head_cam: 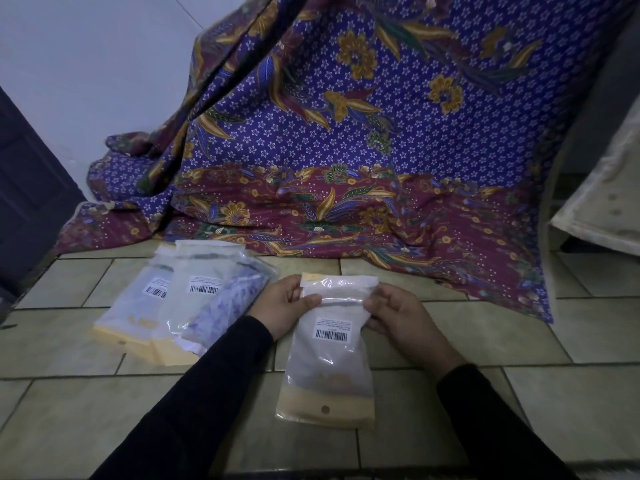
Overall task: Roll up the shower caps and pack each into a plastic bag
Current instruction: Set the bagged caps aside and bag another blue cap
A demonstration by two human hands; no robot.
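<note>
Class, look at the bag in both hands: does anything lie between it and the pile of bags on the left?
Only the left hand, which holds the bag on that side. Nothing else visible lies between it and the pile; the right hand holds the other edge.

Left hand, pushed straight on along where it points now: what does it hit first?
The plastic bag: the left hand already pinches its upper end, opposite the right hand. Past the bag, probably bare floor tiles, then the patterned cloth; depth is unclear.
</note>
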